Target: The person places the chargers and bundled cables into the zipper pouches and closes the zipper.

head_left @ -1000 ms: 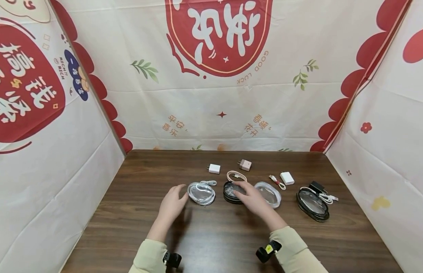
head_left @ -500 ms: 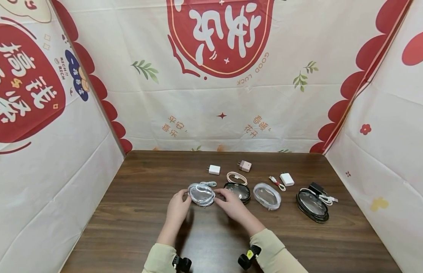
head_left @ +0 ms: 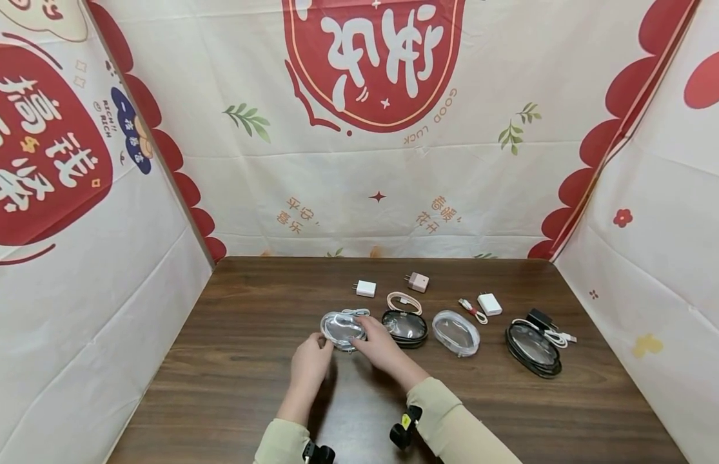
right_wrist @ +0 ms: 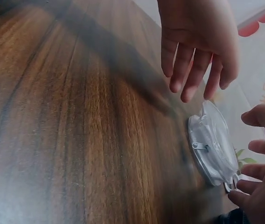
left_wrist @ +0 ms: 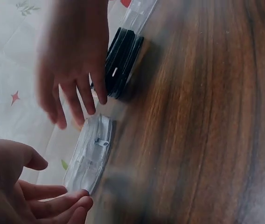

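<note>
A clear zip pouch with a pale rim (head_left: 340, 327) lies on the brown table, between my two hands. Its zip pull (right_wrist: 199, 145) faces my side in the right wrist view. My left hand (head_left: 311, 364) is at the pouch's near left edge, its fingers loosely bent beside that end in the left wrist view. Over the pouch's right side reaches my right hand (head_left: 379, 345), thumb toward the near edge and fingers spread. Neither hand visibly grips it. A coiled white cable (head_left: 359, 312) lies just behind the pouch, partly hidden.
Right of my right hand are a black-rimmed pouch (head_left: 404, 327), a white-rimmed pouch (head_left: 455, 334) and another black-rimmed one (head_left: 532, 348). Behind stand a white charger (head_left: 365, 289), a pink charger (head_left: 418, 281) and another white charger (head_left: 489, 304), with a pink cable (head_left: 403, 294) among them.
My right hand has left the black-rimmed pouch and moved left to the clear pouch. My left hand has shifted right and slightly toward me along the clear pouch's edge.
</note>
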`<state>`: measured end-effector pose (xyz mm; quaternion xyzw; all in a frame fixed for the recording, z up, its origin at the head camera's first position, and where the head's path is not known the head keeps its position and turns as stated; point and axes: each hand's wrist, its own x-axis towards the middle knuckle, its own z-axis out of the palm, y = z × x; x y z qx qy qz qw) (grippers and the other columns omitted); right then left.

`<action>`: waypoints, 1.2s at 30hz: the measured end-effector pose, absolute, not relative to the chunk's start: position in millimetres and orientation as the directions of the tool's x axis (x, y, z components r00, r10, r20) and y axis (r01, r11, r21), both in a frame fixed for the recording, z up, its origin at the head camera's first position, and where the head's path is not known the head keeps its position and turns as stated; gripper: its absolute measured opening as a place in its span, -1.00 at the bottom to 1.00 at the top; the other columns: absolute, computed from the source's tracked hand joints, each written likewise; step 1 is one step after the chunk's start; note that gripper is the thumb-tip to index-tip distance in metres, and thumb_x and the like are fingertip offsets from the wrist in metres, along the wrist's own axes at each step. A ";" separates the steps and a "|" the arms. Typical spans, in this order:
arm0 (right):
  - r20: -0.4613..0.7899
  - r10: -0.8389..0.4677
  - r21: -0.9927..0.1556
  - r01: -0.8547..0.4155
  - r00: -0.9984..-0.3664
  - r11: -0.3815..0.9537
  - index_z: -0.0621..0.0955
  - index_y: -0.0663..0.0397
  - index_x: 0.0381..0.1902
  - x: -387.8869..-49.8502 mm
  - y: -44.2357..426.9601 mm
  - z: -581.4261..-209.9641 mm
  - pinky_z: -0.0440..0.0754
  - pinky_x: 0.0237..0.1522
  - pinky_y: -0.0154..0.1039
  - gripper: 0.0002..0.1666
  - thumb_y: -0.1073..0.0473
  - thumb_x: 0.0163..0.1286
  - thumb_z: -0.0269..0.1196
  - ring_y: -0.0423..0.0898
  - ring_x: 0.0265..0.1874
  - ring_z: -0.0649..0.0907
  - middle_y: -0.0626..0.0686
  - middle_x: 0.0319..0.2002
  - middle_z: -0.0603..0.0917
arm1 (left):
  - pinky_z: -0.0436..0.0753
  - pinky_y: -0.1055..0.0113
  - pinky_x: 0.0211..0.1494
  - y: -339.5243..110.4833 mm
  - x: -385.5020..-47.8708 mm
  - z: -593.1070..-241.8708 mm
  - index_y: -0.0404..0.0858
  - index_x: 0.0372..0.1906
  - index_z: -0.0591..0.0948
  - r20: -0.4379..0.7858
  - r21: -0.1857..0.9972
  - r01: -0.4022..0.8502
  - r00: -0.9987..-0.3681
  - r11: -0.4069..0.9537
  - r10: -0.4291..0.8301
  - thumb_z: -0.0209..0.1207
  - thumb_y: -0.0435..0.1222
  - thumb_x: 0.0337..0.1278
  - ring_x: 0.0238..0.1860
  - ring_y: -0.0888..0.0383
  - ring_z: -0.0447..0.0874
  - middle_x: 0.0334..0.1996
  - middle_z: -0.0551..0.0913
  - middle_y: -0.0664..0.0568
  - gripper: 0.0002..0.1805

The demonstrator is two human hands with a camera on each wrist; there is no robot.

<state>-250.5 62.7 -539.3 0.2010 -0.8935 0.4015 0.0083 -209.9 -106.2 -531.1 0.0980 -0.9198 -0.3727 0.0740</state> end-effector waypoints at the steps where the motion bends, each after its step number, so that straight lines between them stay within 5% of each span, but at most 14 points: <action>1: 0.167 -0.350 -0.706 -0.360 -0.922 0.609 0.46 0.39 0.20 -251.6 61.7 -540.4 0.36 0.22 0.13 -0.41 0.17 0.28 0.25 0.26 0.18 0.46 0.35 0.17 0.49 | 0.58 -0.04 -0.14 -105.2 -209.4 -531.1 -0.32 -0.14 0.66 0.061 0.685 -0.129 -0.971 0.717 -0.233 0.12 -0.17 0.20 -0.19 -0.20 0.68 -0.25 0.72 -0.16 -0.69; 14: 0.088 -0.306 -0.695 -0.278 -0.948 0.663 0.42 0.37 0.28 -251.2 55.2 -551.8 0.39 0.20 0.12 -0.34 0.14 0.27 0.23 0.28 0.17 0.47 0.34 0.19 0.50 | 0.55 -0.02 -0.35 -97.8 -206.5 -533.9 -0.23 -0.32 0.69 0.024 0.606 -0.087 -0.992 0.791 -0.128 0.12 -0.17 0.09 -0.30 -0.18 0.68 -0.35 0.71 -0.12 -0.77; 23: 0.075 -0.394 -0.700 -0.330 -0.916 0.634 0.42 0.32 0.31 -239.9 57.7 -542.5 0.38 0.22 0.11 -0.34 0.10 0.32 0.23 0.22 0.20 0.48 0.30 0.18 0.53 | 0.55 -0.03 -0.31 -111.0 -215.6 -532.2 -0.33 -0.17 0.66 -0.013 0.630 -0.095 -0.994 0.771 -0.112 0.14 -0.15 0.08 -0.30 -0.12 0.66 -0.28 0.71 -0.14 -0.66; 36: 0.083 -0.445 -0.684 -0.376 -0.892 0.625 0.55 0.26 0.09 -222.5 61.2 -540.3 0.43 0.17 0.07 -0.55 0.10 0.32 0.24 0.16 0.09 0.56 0.21 0.03 0.63 | 0.56 -0.02 -0.35 -118.8 -225.0 -532.8 -0.32 -0.24 0.65 0.037 0.551 -0.024 -0.998 0.834 -0.053 0.27 -0.07 -0.01 -0.31 -0.14 0.68 -0.34 0.71 -0.14 -0.62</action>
